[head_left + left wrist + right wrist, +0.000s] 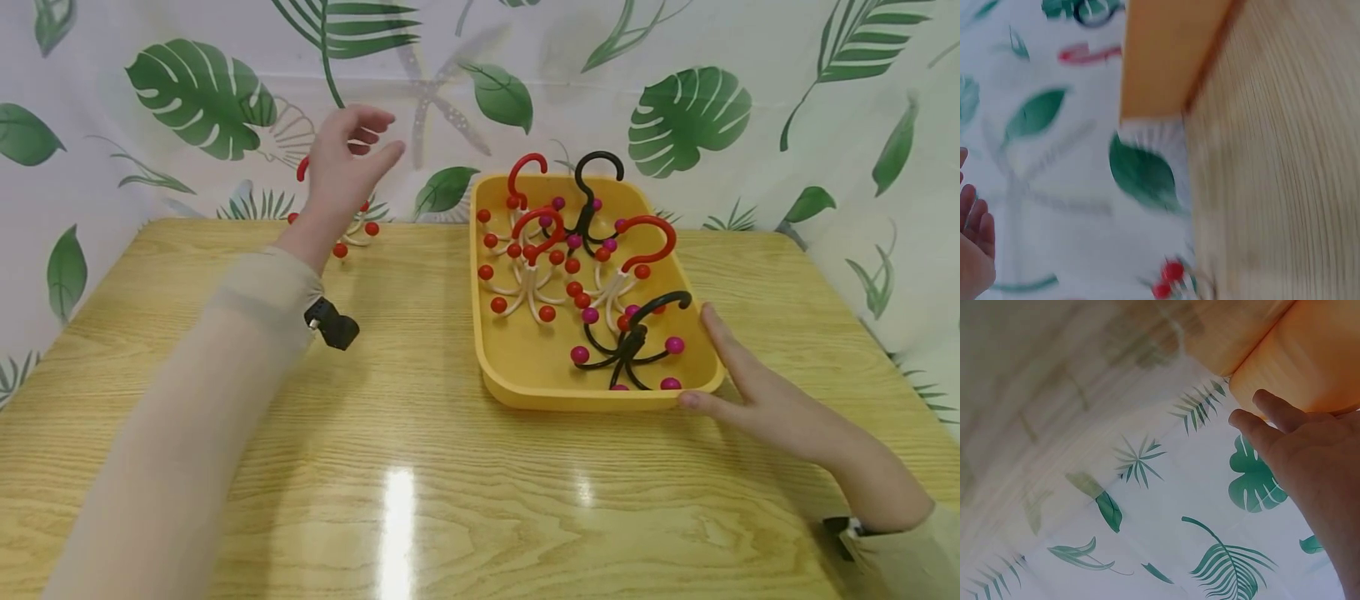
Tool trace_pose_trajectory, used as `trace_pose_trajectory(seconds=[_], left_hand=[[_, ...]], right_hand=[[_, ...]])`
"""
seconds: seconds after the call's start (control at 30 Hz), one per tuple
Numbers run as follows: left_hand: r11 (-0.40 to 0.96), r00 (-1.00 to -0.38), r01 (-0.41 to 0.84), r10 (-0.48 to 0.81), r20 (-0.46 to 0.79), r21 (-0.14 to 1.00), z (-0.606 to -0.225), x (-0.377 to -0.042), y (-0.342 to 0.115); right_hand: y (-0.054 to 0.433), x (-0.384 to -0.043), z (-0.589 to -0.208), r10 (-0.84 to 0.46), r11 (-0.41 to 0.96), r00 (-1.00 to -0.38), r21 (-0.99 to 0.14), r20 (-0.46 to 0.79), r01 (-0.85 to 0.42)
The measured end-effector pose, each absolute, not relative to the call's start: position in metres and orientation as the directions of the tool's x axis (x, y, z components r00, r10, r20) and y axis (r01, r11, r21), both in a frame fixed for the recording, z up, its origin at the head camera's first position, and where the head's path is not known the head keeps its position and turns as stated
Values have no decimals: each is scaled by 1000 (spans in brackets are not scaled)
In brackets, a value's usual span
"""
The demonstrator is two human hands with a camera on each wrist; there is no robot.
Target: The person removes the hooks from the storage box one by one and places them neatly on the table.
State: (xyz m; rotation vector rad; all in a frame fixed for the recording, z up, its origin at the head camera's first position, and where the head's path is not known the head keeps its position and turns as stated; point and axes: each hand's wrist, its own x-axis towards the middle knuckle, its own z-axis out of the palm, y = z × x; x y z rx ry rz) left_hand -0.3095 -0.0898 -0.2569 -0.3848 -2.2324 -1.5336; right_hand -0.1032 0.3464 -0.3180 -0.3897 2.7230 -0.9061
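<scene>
My left hand (348,158) is raised at the back left, its fingers loosely bent and holding nothing. Partly hidden behind it, a multi-arm hanging hook (362,238) with white arms and red ball tips is on the table by the wall. My right hand (780,412) touches the front right corner of a yellow plastic basket (480,350), fingers extended along the side and thumb at the front rim. Inside are several similar hooks: white ones with red tops, such as a white-armed hook (531,279), and two black ones with pink tips, including the front black hook (628,346).
The wooden table (315,467) spreads around the basket and ends at the back against a leaf-patterned wall covering (585,92). A small black camera (333,327) is strapped to the left wrist, and a black device (840,533) to the right.
</scene>
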Motion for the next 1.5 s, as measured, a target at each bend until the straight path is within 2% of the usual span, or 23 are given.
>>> trace_pose_trajectory(seconds=[0.17,0.33,0.53,0.73,1.17,1.33,1.5], left_hand=[[230,-874,482,201,443,846,-250,-286,-50],[225,-847,501,326,419,836,-252,-268,-22],[218,-840,490,378,390,844,-257,-255,-4],[237,-848,478,377,373,846,-260,-246,7],[238,-810,532,421,407,812,-259,-231,29],[173,-763,555,497,414,814,-261,-219,40],[147,-723,532,591,358,834,-256,-199,53]], right_hand=[[346,-103,-319,-327,770,-933,-614,-147,-174],[346,-103,-319,-331,768,-932,-615,-146,-177],[346,-105,-318,-324,780,-935,-600,-148,-175],[346,-105,-318,-310,788,-939,-593,-146,-168],[346,-103,-318,-291,796,-945,-585,-151,-152],[347,-103,-318,-301,793,-941,-588,-155,-157],[347,-103,-318,-301,784,-939,-604,-164,-146]])
